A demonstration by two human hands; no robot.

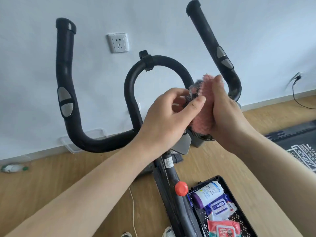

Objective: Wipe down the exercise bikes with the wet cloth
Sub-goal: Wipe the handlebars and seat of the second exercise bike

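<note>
You hold the cloth [201,106] bunched between both hands, just in front of the handlebar [95,142] where the centre loop meets the right horn. Left hand [164,117]: thumb and fingers pinched on the cloth's dark-edged upper corner. Right hand [229,113]: closed around the pink bulk from the right side. The hands are together, thumb nearly touching the right palm. My read: the cloth is being folded or regripped, not pressed to the bar; contact with the bar behind it cannot be told, as the hands hide that stretch. Risks from here: a wad this tight gives a small wiping face, so you may skip the underside of the bends and the metal sensor pads [65,103] on the horns. If the cloth is very wet, squeezing could drip onto the console plate [183,147] and stem below your wrists. A loose pinch on the corner alone could let the cloth slip once the right hand lets go. Containers: a black basket [222,180] sits on the floor, just right of the frame by the red knob [181,188]. It holds a white bottle with a purple cap [207,192], a blue-and-white wipes pack [220,207], and a red wipes pack [224,228] at the frame's edge.
</note>
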